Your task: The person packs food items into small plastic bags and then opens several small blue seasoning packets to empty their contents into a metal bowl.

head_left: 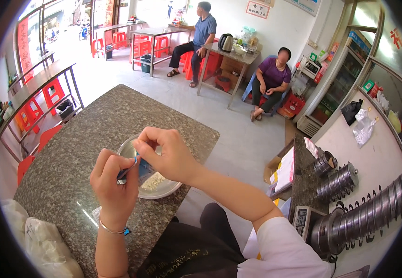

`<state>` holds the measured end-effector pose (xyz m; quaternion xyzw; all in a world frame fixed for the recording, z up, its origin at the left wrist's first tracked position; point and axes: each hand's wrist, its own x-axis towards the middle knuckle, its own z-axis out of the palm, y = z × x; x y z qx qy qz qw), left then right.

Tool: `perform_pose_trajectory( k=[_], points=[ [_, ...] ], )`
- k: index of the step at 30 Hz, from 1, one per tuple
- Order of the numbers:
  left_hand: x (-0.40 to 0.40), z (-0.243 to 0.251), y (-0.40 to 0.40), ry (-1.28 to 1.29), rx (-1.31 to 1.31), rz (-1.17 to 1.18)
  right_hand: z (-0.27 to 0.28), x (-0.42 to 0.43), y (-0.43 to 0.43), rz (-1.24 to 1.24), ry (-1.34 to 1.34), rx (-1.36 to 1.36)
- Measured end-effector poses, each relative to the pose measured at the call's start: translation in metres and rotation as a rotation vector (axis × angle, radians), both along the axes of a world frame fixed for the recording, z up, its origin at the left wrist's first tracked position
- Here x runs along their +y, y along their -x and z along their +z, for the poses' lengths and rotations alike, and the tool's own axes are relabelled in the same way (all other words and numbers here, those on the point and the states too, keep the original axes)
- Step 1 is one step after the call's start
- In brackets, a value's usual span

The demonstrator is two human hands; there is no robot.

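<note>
A small blue packet (pixel 146 169) is pinched between both hands above a round metal bowl (pixel 161 197). My left hand (pixel 115 175), with a bangle at the wrist, grips its near side, and my right hand (pixel 164 151) grips its upper edge with thumb and fingers. Below them, pale crumbly bits (pixel 153 181) lie in the bowl. Whether the packet has been torn through cannot be made out. The bowl rests near the edge of a speckled stone tabletop (pixel 82 139). Partly under my left wrist is a small printed piece (pixel 96 213).
Clear plastic bags of pale contents (pixel 46 243) sit at the lower left. Stacked metal steamers (pixel 371 217) and a scale (pixel 301 222) stand on the right-hand counter. Two people sit beyond the table, near a side table (pixel 249 57) with a kettle (pixel 226 43).
</note>
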<state>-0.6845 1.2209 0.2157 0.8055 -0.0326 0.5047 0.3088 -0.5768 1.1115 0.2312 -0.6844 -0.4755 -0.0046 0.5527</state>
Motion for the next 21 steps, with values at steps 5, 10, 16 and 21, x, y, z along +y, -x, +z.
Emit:
perform_pose_trajectory(
  k=[5, 10, 16, 21],
  points=[
    [0.016, 0.003, -0.005, 0.219, 0.112, -0.052, -0.001, 0.006, -0.009, -0.043, -0.065, -0.374],
    [0.033, -0.001, 0.003, 0.153, 0.263, -0.23, 0.005, 0.01, -0.001, 0.054, -0.04, -0.531],
    [0.03, 0.009, 0.009, 0.24, 0.513, -0.247, -0.001, 0.003, -0.006, 0.162, 0.03, -0.455],
    [0.028, 0.004, 0.009, 0.244, 0.523, -0.327, 0.001, 0.002, -0.001, 0.17, -0.025, -0.495]
  ],
)
